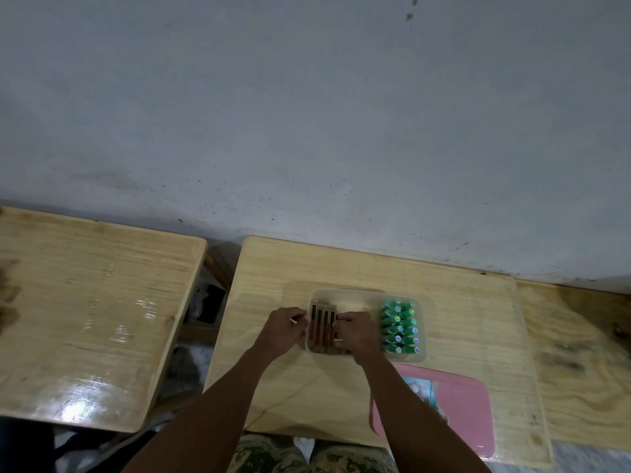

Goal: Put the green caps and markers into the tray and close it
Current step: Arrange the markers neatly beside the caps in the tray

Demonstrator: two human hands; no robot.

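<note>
A: The translucent plastic tray (367, 295) sits on the middle light wooden table (273, 268), near its far edge, with two rows of green marker caps (400, 327) packed upright along the tray's right side.

B: And the tray's left side?

A: A few slim brown-and-gold markers (321, 327) lie side by side there, running away from the person.

B: Where are the hands?

A: The left hand (285, 331) is just left of the tray, fingers curled, pinching something small and white that I cannot identify. The right hand (356, 331) is over the tray between the markers and the caps, fingers bent narrow; whether it grips anything I cannot tell.

B: Is the tray covered?

A: No. A flat pink plastic lid (467, 414) with a picture on it lies on the table nearer the person than the tray, to the right, partly behind the right forearm.
</note>
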